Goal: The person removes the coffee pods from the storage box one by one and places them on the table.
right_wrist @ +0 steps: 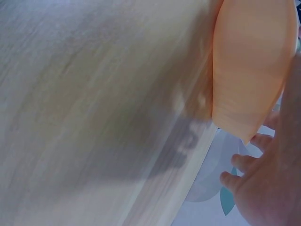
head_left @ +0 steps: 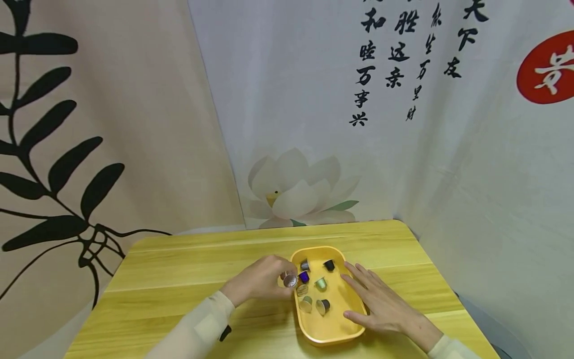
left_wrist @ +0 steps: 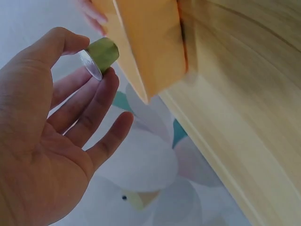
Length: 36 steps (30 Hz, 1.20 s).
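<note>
My left hand [head_left: 264, 280] is at the left rim of a yellow tray [head_left: 332, 331], pinching a coffee capsule [head_left: 290, 280] between thumb and fingertips. In the left wrist view this capsule [left_wrist: 103, 52] has a green body and a silver lid, held close to the tray's outer wall. Several capsules lie inside the tray, among them a black capsule [head_left: 329, 265], a purple capsule [head_left: 304, 276], a light green capsule [head_left: 320, 284] and a dark one with a pale lid [head_left: 322, 306]. On the opposite side, my right hand [head_left: 381, 301] rests at the right rim with fingers extended.
The tray stands on a wooden table [head_left: 188, 269] with rounded far corners. Behind it hangs a pale cloth [head_left: 305, 99] with a printed flower and black characters. A small black object [head_left: 225, 333] shows beside the left sleeve.
</note>
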{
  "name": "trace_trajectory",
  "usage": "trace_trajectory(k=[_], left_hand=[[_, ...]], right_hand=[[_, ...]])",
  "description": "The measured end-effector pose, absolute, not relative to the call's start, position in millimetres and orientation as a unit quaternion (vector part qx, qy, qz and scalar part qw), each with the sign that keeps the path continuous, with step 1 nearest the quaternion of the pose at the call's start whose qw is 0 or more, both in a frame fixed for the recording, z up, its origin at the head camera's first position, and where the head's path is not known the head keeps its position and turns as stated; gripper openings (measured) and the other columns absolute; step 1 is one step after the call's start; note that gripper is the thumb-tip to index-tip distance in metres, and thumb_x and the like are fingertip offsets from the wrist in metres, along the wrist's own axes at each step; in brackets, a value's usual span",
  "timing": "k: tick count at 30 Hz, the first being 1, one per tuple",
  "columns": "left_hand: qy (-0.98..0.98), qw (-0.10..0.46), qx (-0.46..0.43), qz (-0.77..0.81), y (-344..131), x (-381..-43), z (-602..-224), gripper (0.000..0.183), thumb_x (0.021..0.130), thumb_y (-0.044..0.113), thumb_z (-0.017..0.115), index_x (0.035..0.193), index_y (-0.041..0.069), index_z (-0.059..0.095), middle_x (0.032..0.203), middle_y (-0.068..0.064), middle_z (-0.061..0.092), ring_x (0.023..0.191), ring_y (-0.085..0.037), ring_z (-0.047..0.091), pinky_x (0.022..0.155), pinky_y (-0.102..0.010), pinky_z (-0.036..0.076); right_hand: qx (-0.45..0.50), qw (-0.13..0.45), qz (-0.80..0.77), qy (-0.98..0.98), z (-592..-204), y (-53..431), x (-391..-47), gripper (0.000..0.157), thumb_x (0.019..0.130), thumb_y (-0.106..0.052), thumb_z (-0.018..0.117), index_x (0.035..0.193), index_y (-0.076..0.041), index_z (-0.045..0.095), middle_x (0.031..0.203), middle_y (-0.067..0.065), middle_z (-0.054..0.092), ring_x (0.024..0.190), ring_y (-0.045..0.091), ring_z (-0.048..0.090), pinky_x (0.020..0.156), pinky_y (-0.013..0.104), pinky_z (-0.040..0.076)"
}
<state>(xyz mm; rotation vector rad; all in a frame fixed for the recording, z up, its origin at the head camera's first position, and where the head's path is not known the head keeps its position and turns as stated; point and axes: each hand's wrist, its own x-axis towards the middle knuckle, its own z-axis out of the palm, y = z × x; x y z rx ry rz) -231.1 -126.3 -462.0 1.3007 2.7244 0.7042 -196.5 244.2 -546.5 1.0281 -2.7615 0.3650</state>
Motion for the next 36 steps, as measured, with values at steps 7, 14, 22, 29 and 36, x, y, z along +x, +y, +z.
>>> trace_trajectory(k=[7,14,22,29,36], left_hand=[[0.888,0.005,0.390,0.244,-156.3,-226.9,-465.8,0.011,0.090,0.006,0.083,0.097,0.014,0.080,0.090,0.002,0.081,0.083,-0.012,0.075,0.079,-0.025,0.065],[0.894,-0.004,0.367,0.258,-187.8,-221.0,-471.4,0.012,0.091,0.003,0.084,0.099,0.012,0.081,0.091,0.005,0.081,0.083,-0.011,0.074,0.081,-0.030,0.068],[0.909,0.004,0.324,0.261,-220.4,-216.3,-479.3,0.010,0.094,0.005,0.083,0.101,0.013,0.081,0.089,0.012,0.075,0.085,-0.011,0.072,0.082,-0.033,0.066],[0.920,0.001,0.298,0.255,-245.5,-216.4,-485.5,0.011,0.094,0.008,0.085,0.099,0.017,0.080,0.087,0.016,0.071,0.085,-0.008,0.069,0.082,-0.035,0.065],[0.930,0.000,0.270,0.250,-263.2,-216.5,-490.7,0.011,0.094,0.008,0.086,0.098,0.017,0.080,0.089,0.016,0.071,0.089,-0.010,0.070,0.083,-0.034,0.064]], right_hand=[[0.346,0.092,0.123,-0.926,-548.6,244.6,-195.4,0.083,0.103,-0.058,0.075,0.168,-0.010,0.053,0.184,0.017,0.038,0.162,0.050,0.047,0.126,0.070,0.046],[0.343,0.095,0.121,-0.927,-548.3,244.5,-194.7,0.084,0.103,-0.057,0.076,0.168,-0.009,0.052,0.183,0.017,0.039,0.162,0.049,0.048,0.125,0.070,0.047],[0.340,0.090,0.131,-0.927,-546.4,243.6,-195.2,0.084,0.102,-0.055,0.077,0.167,-0.007,0.052,0.183,0.018,0.038,0.161,0.050,0.048,0.124,0.072,0.047],[0.337,0.086,0.135,-0.928,-546.3,243.8,-194.6,0.084,0.103,-0.055,0.076,0.168,-0.008,0.052,0.184,0.017,0.038,0.162,0.050,0.048,0.125,0.072,0.046],[0.338,0.089,0.138,-0.927,-548.2,243.8,-194.6,0.083,0.103,-0.055,0.076,0.168,-0.008,0.052,0.184,0.017,0.037,0.162,0.050,0.048,0.125,0.072,0.046]])
